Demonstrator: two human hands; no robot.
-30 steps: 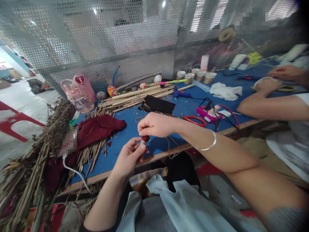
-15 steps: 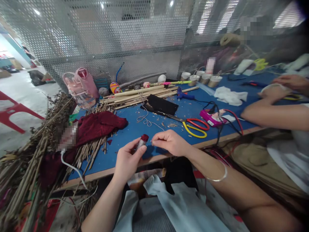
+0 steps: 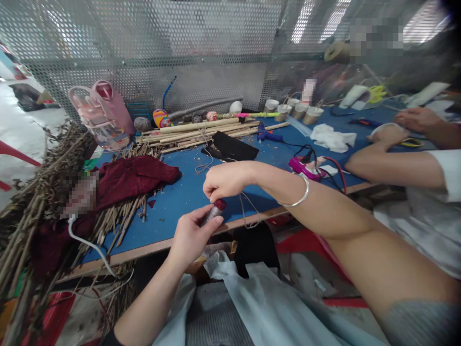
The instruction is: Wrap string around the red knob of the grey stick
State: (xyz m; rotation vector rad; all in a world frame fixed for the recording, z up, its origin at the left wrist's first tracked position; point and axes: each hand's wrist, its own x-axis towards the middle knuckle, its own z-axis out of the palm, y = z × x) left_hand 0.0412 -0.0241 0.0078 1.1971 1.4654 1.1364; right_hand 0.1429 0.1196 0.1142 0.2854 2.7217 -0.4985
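My left hand (image 3: 190,235) is closed around a short grey stick with a dark red fabric tip (image 3: 216,209), held just above the near edge of the blue table (image 3: 187,192). Right above that tip, my right hand (image 3: 224,180) is pinched shut on a thin string (image 3: 245,211) that loops down from it. A silver bangle (image 3: 301,192) sits on my right wrist.
A dark red cloth (image 3: 133,177) and a heap of dry sticks (image 3: 43,192) lie to the left. Behind are bamboo rods (image 3: 201,132), a black cloth (image 3: 234,148), a pink bottle (image 3: 104,115), a pink tool with cables (image 3: 306,166). Another person's arms (image 3: 392,163) rest at right.
My right hand has lifted from beside the stick back to above its red tip, drawing the string around. The scissors on the table are now hidden behind my right arm.
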